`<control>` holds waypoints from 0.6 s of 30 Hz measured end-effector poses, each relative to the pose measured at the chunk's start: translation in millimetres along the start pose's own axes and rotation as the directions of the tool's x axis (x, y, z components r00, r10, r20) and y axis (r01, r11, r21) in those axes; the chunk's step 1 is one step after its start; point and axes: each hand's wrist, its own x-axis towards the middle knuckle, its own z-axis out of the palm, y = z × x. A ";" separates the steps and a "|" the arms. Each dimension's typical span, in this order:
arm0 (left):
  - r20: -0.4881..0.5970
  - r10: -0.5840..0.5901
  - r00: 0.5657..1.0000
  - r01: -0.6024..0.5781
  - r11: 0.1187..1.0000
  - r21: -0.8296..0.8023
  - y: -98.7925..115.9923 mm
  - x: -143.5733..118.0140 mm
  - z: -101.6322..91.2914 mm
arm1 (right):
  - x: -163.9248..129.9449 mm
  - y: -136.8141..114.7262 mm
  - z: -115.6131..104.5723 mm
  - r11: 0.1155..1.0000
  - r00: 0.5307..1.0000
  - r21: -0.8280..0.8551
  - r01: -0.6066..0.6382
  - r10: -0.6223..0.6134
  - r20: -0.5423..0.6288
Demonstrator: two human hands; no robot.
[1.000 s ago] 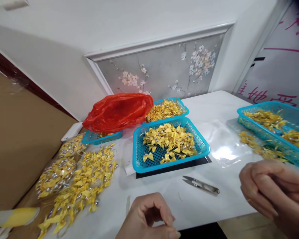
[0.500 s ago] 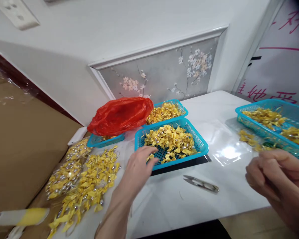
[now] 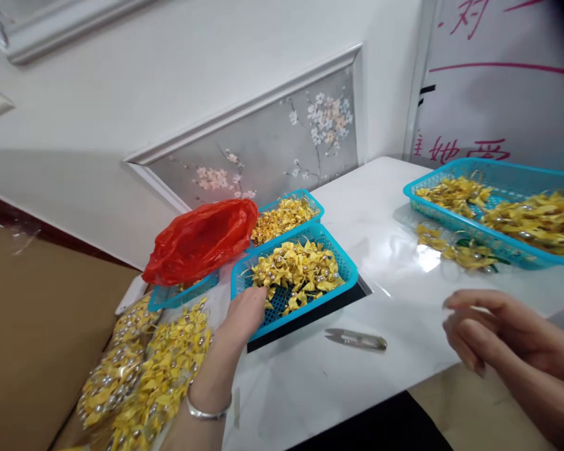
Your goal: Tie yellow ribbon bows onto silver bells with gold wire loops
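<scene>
My left hand [image 3: 248, 311], with a silver bangle at the wrist, is at the near left side of a blue plastic basket [image 3: 350, 279]. Yellow ribbon flowers with silver beads [image 3: 301, 269] are heaped inside it. The back of the hand hides most of its fingers, so I cannot tell what they hold. At the right, my right hand [image 3: 493, 341] hovers over the table's front edge, fingers loosely bent and apart, nothing visible in them. Between the hands, a pair of thread snips [image 3: 357, 339] lies on the white table [image 3: 301, 388].
Another blue basket [image 3: 521, 250] of yellow flowers stands at right, with loose flowers [image 3: 470, 255] before it. Behind are a smaller basket [image 3: 317, 213] and a red plastic bag [image 3: 197, 241]. Bagged yellow flowers [image 3: 169, 363] lie at left beside a cardboard box [image 3: 42, 338].
The view has swung right, shifting the table's things leftward. My left hand has turned, its fingers now mostly hidden at the basket. My right hand has loosened from a closed pinch.
</scene>
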 end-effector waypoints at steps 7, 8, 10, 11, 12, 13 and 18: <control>-0.167 0.027 0.986 -0.079 0.946 -0.314 23.5 -29.1 -17.6 | -0.1 -4.0 32.1 0.979 0.895 0.162 -0.120 0.036 0.445; -0.192 0.014 0.981 -0.090 0.914 -0.394 28.6 -37.4 -17.0 | 0.1 -6.4 40.6 0.966 0.855 0.184 -0.183 0.064 0.514; -0.221 -0.031 0.975 -0.100 0.826 -0.555 36.9 -52.9 -12.7 | 0.5 -8.9 58.2 0.933 0.781 0.201 -0.300 0.119 0.613; -0.229 -0.063 0.971 -0.097 0.776 -0.623 39.5 -58.8 -9.7 | 0.8 -8.7 67.0 0.922 0.755 0.200 -0.332 0.132 0.642; -0.237 -0.097 0.967 -0.095 0.724 -0.683 40.7 -62.9 -6.4 | 1.2 -7.6 75.5 0.918 0.740 0.195 -0.345 0.138 0.659; -0.238 -0.129 0.963 -0.092 0.673 -0.734 40.5 -65.0 -3.2 | 1.7 -5.7 83.6 0.921 0.731 0.188 -0.341 0.134 0.669; -0.243 -0.207 0.948 -0.103 0.522 -0.847 26.5 -59.6 6.9 | 4.8 4.2 113.1 0.953 0.728 0.138 -0.271 0.109 0.677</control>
